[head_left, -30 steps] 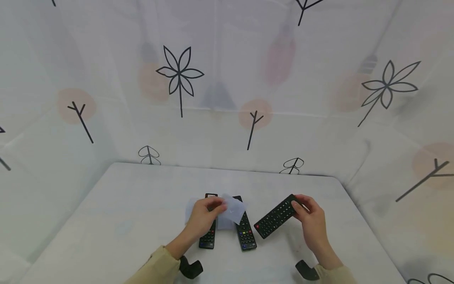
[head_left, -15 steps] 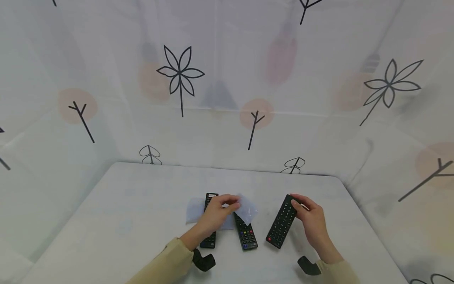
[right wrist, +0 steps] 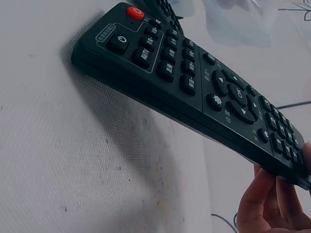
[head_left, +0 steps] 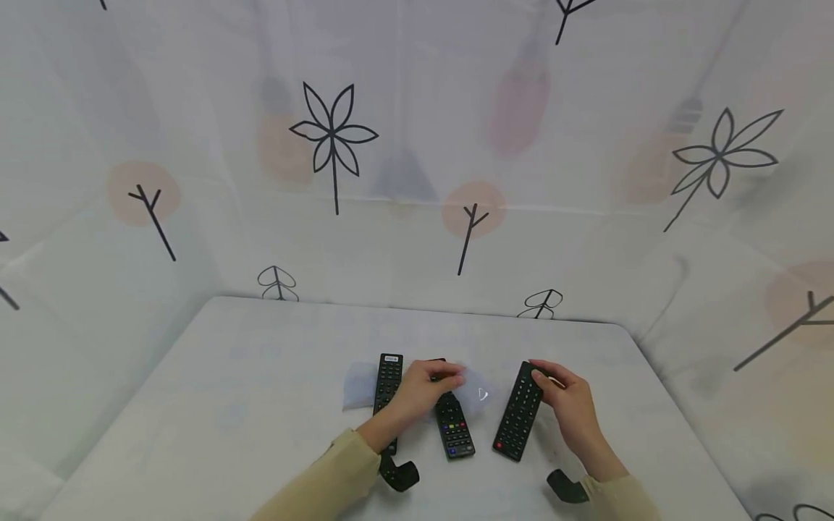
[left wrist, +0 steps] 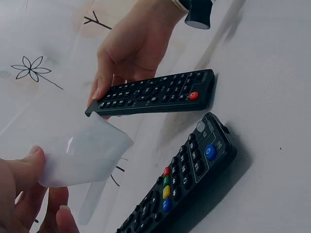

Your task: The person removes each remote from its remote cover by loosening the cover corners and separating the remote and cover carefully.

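My left hand (head_left: pixel 420 394) pinches a thin, clear bluish plastic piece (head_left: pixel 478 394) by its edge, above the top of the middle remote control (head_left: pixel 455 430). In the left wrist view the plastic (left wrist: pixel 92 155) hangs between thumb and fingers, close to the raised remote. My right hand (head_left: pixel 572 405) grips the far end of a black remote control (head_left: pixel 517 416), buttons up. That remote (right wrist: pixel 194 92) slants in the right wrist view, its red-button end low near the table; whether it touches is unclear. The middle remote lies flat, its upper part partly behind my left hand.
Another black remote control (head_left: pixel 389 373) lies left of the middle one, partly under my left arm. Beside it lies a flat bluish plastic piece (head_left: pixel 360 385). The white table (head_left: pixel 260 434) backs onto a patterned cloth (head_left: pixel 391 246). Dark straps (head_left: pixel 399 475) stick out by both sleeves.
My left hand has moved right with the plastic, toward the right-hand remote. That remote has swung from a diagonal to a steeper lie, its red-button end coming nearer me.
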`<state>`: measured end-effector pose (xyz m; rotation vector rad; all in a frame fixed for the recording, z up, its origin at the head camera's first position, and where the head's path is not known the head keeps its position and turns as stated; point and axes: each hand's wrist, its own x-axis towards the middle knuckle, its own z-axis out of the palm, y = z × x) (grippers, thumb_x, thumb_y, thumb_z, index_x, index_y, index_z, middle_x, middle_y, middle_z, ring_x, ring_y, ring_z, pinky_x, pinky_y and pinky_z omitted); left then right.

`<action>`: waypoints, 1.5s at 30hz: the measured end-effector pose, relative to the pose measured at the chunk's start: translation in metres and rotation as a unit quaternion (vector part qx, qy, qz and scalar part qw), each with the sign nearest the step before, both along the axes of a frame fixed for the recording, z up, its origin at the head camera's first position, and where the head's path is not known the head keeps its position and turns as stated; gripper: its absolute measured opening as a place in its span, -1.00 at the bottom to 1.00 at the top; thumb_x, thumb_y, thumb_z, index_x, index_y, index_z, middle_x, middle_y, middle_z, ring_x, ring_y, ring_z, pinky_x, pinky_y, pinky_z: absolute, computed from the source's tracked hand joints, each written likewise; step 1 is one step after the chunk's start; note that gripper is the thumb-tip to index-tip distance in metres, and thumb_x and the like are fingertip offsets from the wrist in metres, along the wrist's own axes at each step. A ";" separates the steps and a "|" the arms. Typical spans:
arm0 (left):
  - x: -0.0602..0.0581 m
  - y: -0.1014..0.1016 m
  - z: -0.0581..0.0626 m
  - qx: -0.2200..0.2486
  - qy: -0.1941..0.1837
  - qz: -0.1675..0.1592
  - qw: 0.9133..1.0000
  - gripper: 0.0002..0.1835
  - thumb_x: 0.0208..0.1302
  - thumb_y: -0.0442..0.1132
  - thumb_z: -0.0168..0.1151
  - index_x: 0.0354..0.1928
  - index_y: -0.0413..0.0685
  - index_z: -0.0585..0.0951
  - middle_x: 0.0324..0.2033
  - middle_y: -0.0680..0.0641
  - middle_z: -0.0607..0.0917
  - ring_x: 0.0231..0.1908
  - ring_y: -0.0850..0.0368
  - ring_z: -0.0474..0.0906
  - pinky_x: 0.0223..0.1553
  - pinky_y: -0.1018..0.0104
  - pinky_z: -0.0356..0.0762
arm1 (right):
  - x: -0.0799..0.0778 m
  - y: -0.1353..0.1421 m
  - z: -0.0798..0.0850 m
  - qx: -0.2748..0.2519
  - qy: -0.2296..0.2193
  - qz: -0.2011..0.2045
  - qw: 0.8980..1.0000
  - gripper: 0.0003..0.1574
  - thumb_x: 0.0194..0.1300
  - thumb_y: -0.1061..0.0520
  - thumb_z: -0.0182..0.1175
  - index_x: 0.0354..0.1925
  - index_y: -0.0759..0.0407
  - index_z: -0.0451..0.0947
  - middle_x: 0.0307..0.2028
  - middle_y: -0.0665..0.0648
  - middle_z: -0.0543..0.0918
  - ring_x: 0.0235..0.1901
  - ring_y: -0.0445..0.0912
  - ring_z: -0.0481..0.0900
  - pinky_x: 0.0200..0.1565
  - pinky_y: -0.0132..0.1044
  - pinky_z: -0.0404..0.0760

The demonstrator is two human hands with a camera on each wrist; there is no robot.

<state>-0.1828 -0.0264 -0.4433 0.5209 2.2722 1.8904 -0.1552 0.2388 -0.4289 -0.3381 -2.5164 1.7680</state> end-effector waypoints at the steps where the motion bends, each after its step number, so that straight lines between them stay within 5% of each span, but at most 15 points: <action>1: 0.000 0.001 -0.001 -0.008 0.002 0.002 1.000 -0.80 0.31 -0.23 0.35 -0.06 -0.05 0.76 -0.15 0.07 0.74 -0.15 0.24 0.57 -0.09 0.34 0.53 | 0.000 0.000 0.000 0.000 0.000 0.000 1.000 -0.51 0.54 0.06 0.06 0.32 0.23 0.44 0.25 0.24 0.48 -0.06 -0.28 0.55 -0.06 -0.46 0.56; 15: 0.002 0.015 -0.013 -0.073 0.014 0.009 0.997 -0.89 0.23 -0.24 0.42 -0.20 0.05 0.76 -0.40 0.22 0.73 -0.36 0.38 0.58 -0.27 0.41 0.52 | -0.007 -0.001 -0.005 0.004 -0.012 0.020 1.000 -0.50 0.53 0.10 0.08 0.34 0.22 0.41 0.29 0.26 0.44 0.08 -0.05 0.54 -0.03 -0.38 0.58; 29: 0.004 0.020 -0.015 -0.100 0.041 -0.028 0.994 -0.79 0.28 -0.31 0.36 -0.05 -0.07 0.74 -0.23 0.13 0.75 -0.24 0.38 0.58 -0.16 0.40 0.53 | -0.011 0.005 -0.018 -0.006 -0.030 0.066 0.997 -0.40 0.49 0.20 0.02 0.42 0.25 0.25 0.37 0.33 0.30 0.24 0.15 0.38 0.25 0.03 0.41; 35: 0.006 0.022 -0.014 -0.091 0.037 -0.025 0.995 -0.82 0.31 -0.33 0.32 -0.07 -0.07 0.74 -0.22 0.15 0.75 -0.28 0.39 0.55 -0.25 0.43 0.51 | -0.013 0.005 -0.021 -0.009 -0.044 0.093 0.995 -0.32 0.38 0.34 -0.04 0.44 0.27 0.22 0.41 0.34 0.22 0.27 0.17 0.34 0.28 0.06 0.36; 45: 0.005 0.024 -0.017 -0.078 0.029 -0.017 0.996 -0.83 0.32 -0.37 0.29 -0.09 -0.06 0.75 -0.23 0.15 0.75 -0.31 0.39 0.53 -0.27 0.42 0.48 | -0.018 0.004 -0.025 -0.013 -0.047 0.097 0.994 -0.32 0.40 0.30 0.03 0.45 0.25 0.22 0.40 0.34 0.25 0.26 0.17 0.37 0.19 -0.06 0.49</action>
